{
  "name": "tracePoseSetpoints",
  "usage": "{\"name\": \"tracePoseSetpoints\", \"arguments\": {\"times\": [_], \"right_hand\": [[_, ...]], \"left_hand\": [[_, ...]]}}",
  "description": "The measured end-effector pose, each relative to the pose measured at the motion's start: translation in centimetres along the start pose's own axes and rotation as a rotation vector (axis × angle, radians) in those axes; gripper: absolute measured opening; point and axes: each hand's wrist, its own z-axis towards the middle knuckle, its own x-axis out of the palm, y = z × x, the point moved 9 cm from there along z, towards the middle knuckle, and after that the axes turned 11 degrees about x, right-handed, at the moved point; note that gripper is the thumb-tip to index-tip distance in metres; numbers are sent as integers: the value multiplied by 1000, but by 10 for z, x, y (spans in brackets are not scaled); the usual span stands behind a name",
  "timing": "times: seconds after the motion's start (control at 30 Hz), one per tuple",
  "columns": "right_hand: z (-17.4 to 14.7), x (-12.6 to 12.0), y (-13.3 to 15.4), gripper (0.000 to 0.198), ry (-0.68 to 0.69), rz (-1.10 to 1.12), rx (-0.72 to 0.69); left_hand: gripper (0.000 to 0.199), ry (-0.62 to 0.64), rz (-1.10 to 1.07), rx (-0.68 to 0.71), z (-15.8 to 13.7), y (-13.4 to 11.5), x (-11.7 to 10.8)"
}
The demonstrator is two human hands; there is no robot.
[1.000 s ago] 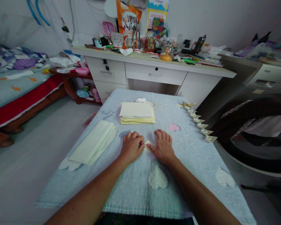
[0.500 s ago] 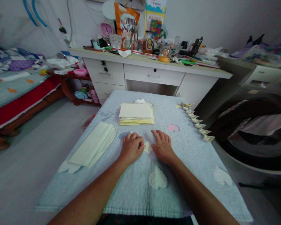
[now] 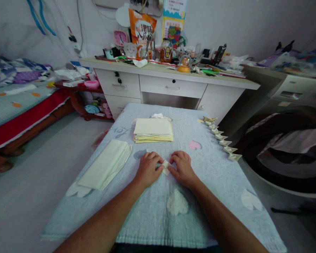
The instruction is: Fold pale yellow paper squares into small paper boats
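A small folded piece of cream paper (image 3: 165, 168) lies between my hands on the cloth-covered table (image 3: 147, 218). My left hand (image 3: 149, 168) grips its left corner between thumb and fingers. On the other side, my right hand (image 3: 183, 168) has its thumb and fingertips closed on the right edge of the paper. Beyond the hands sits a stack of cream and yellow paper sheets (image 3: 153, 130). Larger pale folded sheets (image 3: 105, 164) lie to the left. Along the right table edge runs a row of several folded paper boats (image 3: 223, 142).
A white desk (image 3: 171, 79) crowded with jars, a bag and small items stands behind the table. At the right is a front-loading washing machine (image 3: 287, 105) with its door open. A bed (image 3: 23, 98) and a low wooden shelf (image 3: 81, 100) are at the left.
My right hand's fingers have curled in and now pinch the paper, where before they were spread beside it. The left hand stays on the paper, nearly in place.
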Motion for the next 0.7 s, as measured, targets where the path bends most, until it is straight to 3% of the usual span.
{"name": "tracePoseSetpoints", "arguments": {"times": [0.13, 0.27, 0.43, 0.7], "right_hand": [[2, -3, 1, 10, 12, 110, -18], [0, -7, 6, 7, 35, 235, -52], [-2, -13, 13, 11, 39, 350, -92], [-3, -14, 15, 23, 89, 461, -71]], "left_hand": [[3, -8, -116, 27, 2, -4, 0], [11, -19, -220, 1, 1, -6, -3], [12, -32, -327, 85, 2, -17, -10], [17, -98, -613, -118, -1, 4, -2]]}}
